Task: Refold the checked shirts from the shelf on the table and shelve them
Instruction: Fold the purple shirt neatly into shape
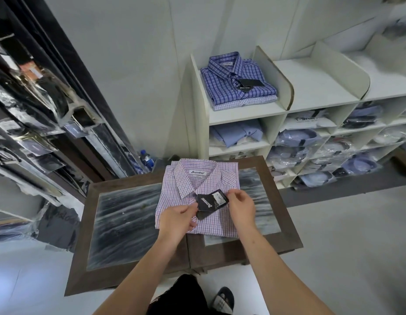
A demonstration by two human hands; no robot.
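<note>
A folded pink-and-white checked shirt (193, 185) lies collar-up on the dark table (133, 223). Black hang tags (211, 200) rest on its chest. My left hand (177, 220) pinches the lower left edge of the tags, and my right hand (240, 205) pinches their right edge. On the top shelf (247, 112) a folded blue checked shirt (237, 80) with its own black tag sits on a paler checked shirt (242, 102).
The white shelf unit (311, 123) holds bagged shirts in lower cubbies; the neighbouring top bays are bare. A rack of bagged dark garments (38, 105) fills the left side. A blue bottle (147, 160) stands behind the table. My foot in a slipper (223, 300) shows below.
</note>
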